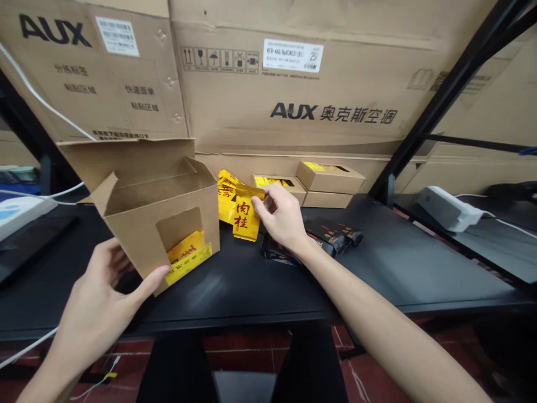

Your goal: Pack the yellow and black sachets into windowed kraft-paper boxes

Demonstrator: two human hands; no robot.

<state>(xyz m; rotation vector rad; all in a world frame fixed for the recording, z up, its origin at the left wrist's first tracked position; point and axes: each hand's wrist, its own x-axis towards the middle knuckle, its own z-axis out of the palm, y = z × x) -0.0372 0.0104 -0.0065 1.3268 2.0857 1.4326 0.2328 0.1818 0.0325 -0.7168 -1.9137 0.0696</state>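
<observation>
The kraft box (138,235) hides most yellow packets (187,256) inside.

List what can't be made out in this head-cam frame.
All in the head view:
1. How many yellow packets lie in the kraft box: its front wall hides all but the window.
2. Fingertips of the left hand: behind the box.
3. Black packets: partly covered by the right hand, which pinches the held yellow packet.
4. Print on the white carton label: too small.

Even, bright-ish light — edges warped
</observation>
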